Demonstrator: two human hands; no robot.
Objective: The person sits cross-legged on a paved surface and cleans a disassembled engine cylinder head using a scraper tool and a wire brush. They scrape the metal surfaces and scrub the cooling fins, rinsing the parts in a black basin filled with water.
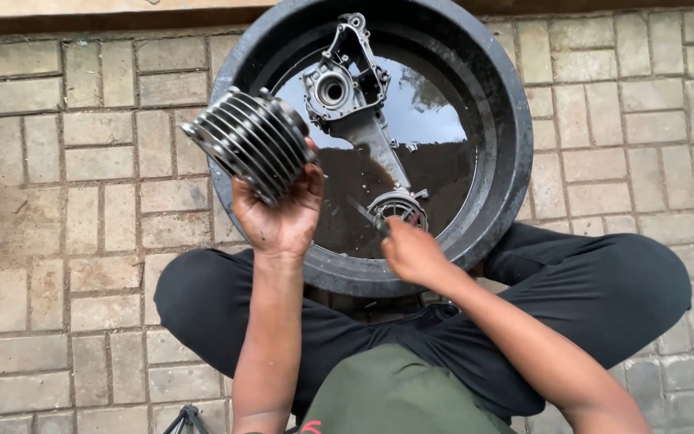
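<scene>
Brick paving [82, 161], left hand [279, 213] holding finned cylinder [251, 143] above basin [500, 104]

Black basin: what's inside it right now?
The black basin holds dark liquid with a grey metal engine casing lying in it, half sunk. The right hand dips a thin tool by the casing's round lower end. Anything under the liquid is hidden.

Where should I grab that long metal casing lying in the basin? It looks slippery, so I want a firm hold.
Probably take the engine casing at its narrow middle arm, coming from above: that neck is slim enough to wrap, and it lies flat in the dark liquid of the black basin.
</scene>
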